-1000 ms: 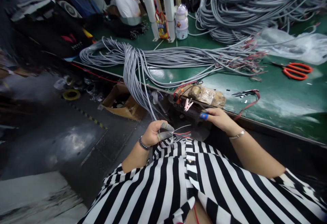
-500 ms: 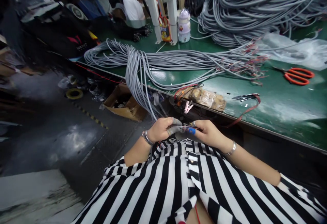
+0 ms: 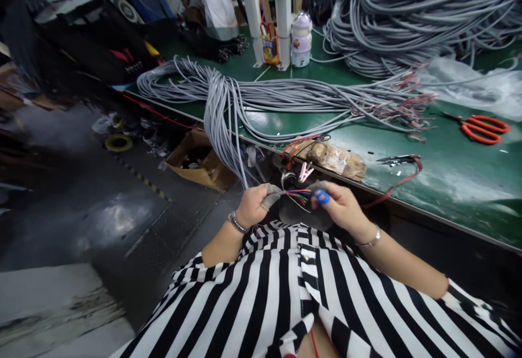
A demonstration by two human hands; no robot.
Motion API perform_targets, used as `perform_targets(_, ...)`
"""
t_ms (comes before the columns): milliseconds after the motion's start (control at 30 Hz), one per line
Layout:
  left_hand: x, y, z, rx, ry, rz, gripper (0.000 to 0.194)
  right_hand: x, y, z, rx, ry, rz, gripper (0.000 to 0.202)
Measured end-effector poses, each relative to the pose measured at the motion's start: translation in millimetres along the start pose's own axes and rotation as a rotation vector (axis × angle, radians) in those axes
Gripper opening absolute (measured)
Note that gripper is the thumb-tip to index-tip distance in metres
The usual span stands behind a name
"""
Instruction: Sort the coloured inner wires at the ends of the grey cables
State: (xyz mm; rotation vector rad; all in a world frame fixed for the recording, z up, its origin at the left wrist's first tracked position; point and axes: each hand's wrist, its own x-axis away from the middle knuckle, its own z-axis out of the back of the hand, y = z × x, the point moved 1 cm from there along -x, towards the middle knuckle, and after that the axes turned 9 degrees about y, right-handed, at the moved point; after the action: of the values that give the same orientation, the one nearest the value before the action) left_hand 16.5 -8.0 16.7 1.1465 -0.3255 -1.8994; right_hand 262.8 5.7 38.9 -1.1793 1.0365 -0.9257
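My left hand [image 3: 258,203], with covered fingertips, pinches the end of a grey cable. Thin coloured wires [image 3: 299,193], among them red, blue and green ones, fan out from it to the right. My right hand [image 3: 340,205], with blue tape on the thumb, is closed on the far ends of some of these wires; other ends hang loose below. Grey cables [image 3: 222,124] drape over the table edge just beyond my left hand, and the bundle they belong to lies along the green table [image 3: 457,184].
Orange-handled scissors [image 3: 485,128] and small snips [image 3: 397,159] lie at the right. A wrapped block [image 3: 336,161] and pink clip [image 3: 305,171] are at the edge. Behind stand a bottle [image 3: 301,39], large cable coils [image 3: 424,20] and a person [image 3: 220,1]. A cardboard box [image 3: 199,165] sits below.
My hands have moved apart, my right hand shifting right and slightly up. The coloured wires now show spread between them. The whole view has shifted slightly.
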Motion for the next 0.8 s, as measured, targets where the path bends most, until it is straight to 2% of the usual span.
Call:
perform_targets(67,-3,-5,9.6,0.169,-0.076,0.108,0.028,-3,-7,3,-0.027,0.082,0.13,0.028)
perform_targets(100,-4,-7,13.9,0.237,-0.125,0.146,0.03,-5,-10,2,-0.019,0.058,0.2,0.024)
perform_targets(167,-8,-7,20.4,0.341,-0.232,0.183,0.036,-9,-16,-6,0.083,-0.09,0.369,0.025)
perform_targets(267,-12,-4,24.8,0.43,-0.348,0.174,0.044,-16,-22,-24,0.358,-0.312,0.613,0.046)
perform_targets(333,-14,-2,26.3,0.444,-0.404,0.14,0.046,-20,-21,-33,0.53,-0.374,0.692,0.054)
perform_targets(433,-14,-3,29.7,0.428,-0.473,0.109,0.043,-23,-16,-33,0.685,-0.41,0.708,0.048)
perform_targets(500,-13,-5,32.8,0.426,-0.491,0.113,0.038,-22,-12,-24,0.695,-0.299,0.675,0.045)
perform_targets(600,-12,-7,35.0,0.433,-0.453,0.109,0.034,-17,-6,-5,0.63,0.088,0.522,0.037)
perform_targets(667,-13,-8,32.7,0.428,-0.412,0.09,0.033,-13,-2,6,0.539,0.273,0.401,0.027)
perform_targets(733,-15,-7,27.6,0.413,-0.363,0.073,0.031,-8,5,10,0.41,0.319,0.285,0.023)
perform_targets(800,-19,-6,20.7,0.39,-0.315,0.07,0.03,-5,16,9,0.27,0.278,0.147,0.028)
